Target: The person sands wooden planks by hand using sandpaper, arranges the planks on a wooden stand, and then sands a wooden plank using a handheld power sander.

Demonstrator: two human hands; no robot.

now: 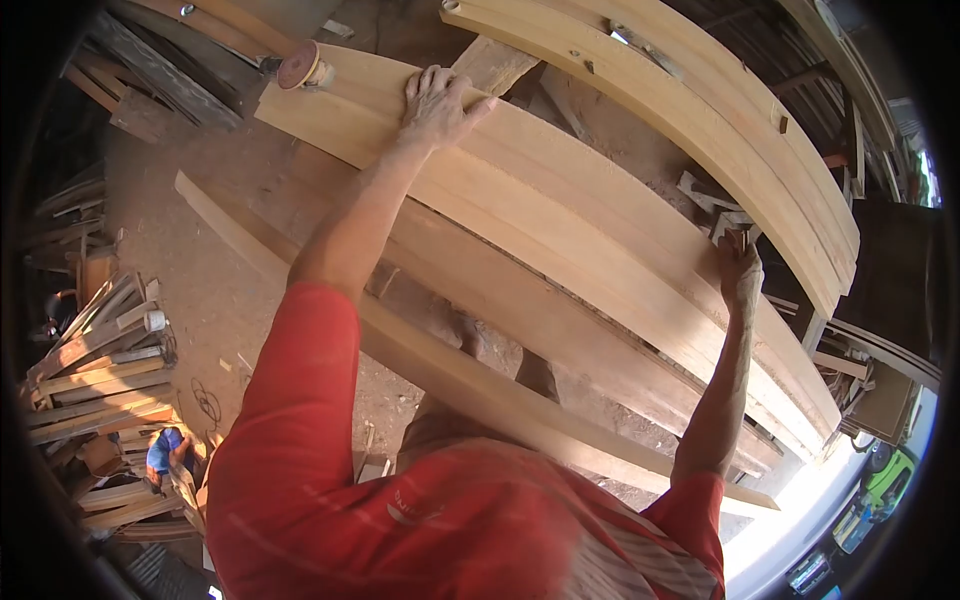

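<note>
A red short-sleeved shirt [465, 530] (small white chest logo [402, 514]), greyish diagonal stripes [625, 545], brownish legwear [428, 428].

The left arm [375, 215] is stretched toward the far side, higher in view than the right. The left hand [440, 110] is held with its back turned up, its fingers [430, 78] slightly bent and its thumb spread to the right. The right arm [722, 390] is extended forward, and the right hand [740, 268] is raised at its end, its finger pose obscured by shade.
</note>
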